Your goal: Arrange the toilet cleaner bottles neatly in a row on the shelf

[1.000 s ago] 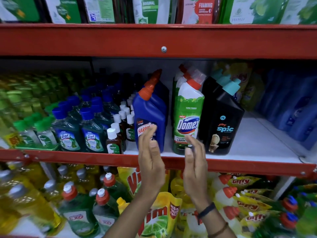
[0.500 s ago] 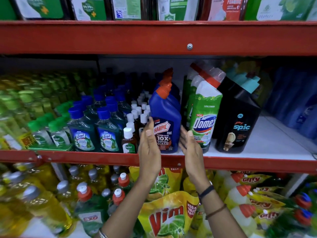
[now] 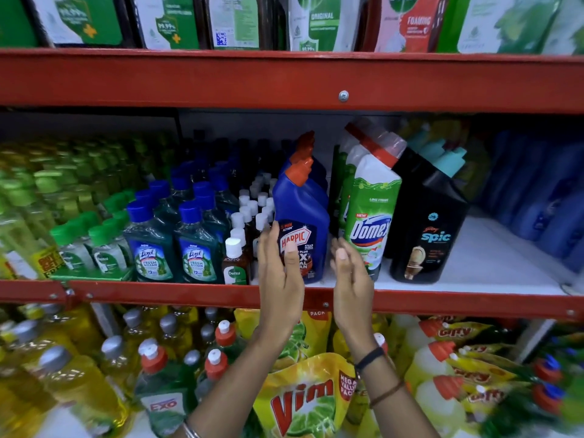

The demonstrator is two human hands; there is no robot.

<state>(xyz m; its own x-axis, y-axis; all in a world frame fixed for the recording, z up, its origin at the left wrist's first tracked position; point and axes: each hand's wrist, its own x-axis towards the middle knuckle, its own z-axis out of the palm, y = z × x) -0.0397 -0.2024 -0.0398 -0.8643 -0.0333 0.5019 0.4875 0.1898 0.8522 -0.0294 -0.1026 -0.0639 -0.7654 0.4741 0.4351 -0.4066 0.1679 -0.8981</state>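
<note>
Red metal shelving (image 3: 189,294) is seen filling the view, and on its white middle deck three rows of toilet cleaner are stood side by side: black Spic bottles (image 3: 425,229) to the right, green Domex bottles (image 3: 368,222) in the centre, blue Harpic bottles (image 3: 300,229) to the left. Since a second ago both hands have been shifted from the Domex front over to the Harpic front, so the Domex row is judged settled and the Harpic one is being squared next. The left hand (image 3: 279,273) and right hand (image 3: 350,276) are held open and flat, either side of the front Harpic bottle, nothing gripped; actual contact cannot be made out. Bottles behind each front one are largely hidden, and the shelf's outer edges are blurred.
</note>
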